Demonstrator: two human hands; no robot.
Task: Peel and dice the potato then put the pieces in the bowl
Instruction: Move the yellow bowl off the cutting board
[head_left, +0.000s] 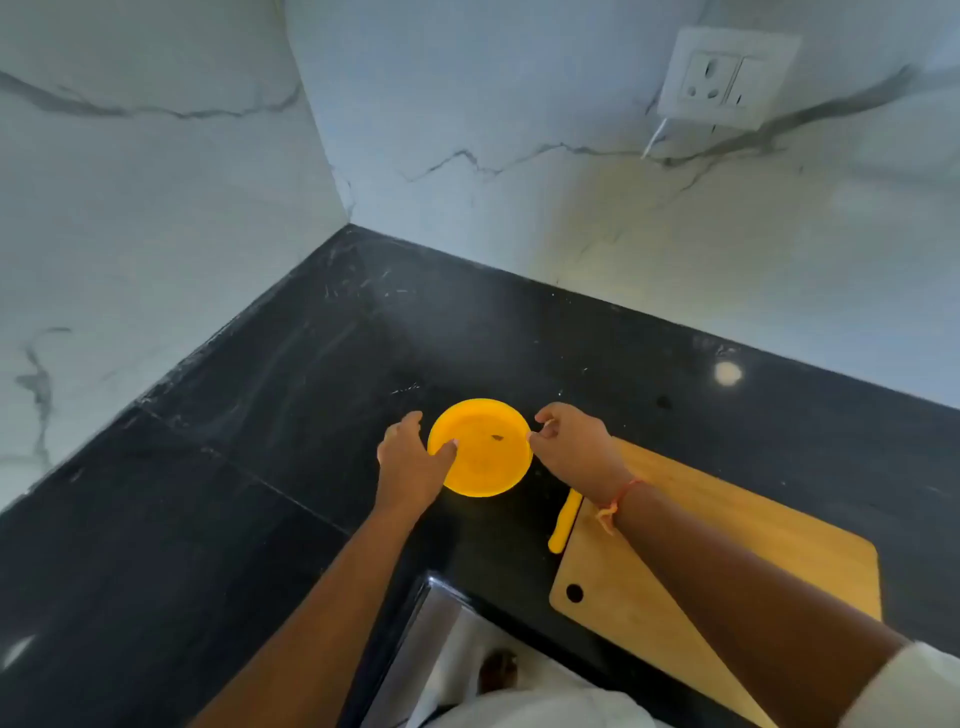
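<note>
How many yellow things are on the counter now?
2. The yellow bowl stands on the black counter, held between the left hand and the right hand. A yellow tool lies along the cutting board, its far end hidden by the right forearm; more may be hidden.

A knotted orange-red thread circles the wrist behind the right hand; a white sleeve covers that arm's upper part. Both forearms are bare; a white garment shows below.

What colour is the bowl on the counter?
The bowl is plain yellow-orange, with one small dark speck inside. It shows best in the head view, the only one.
</note>
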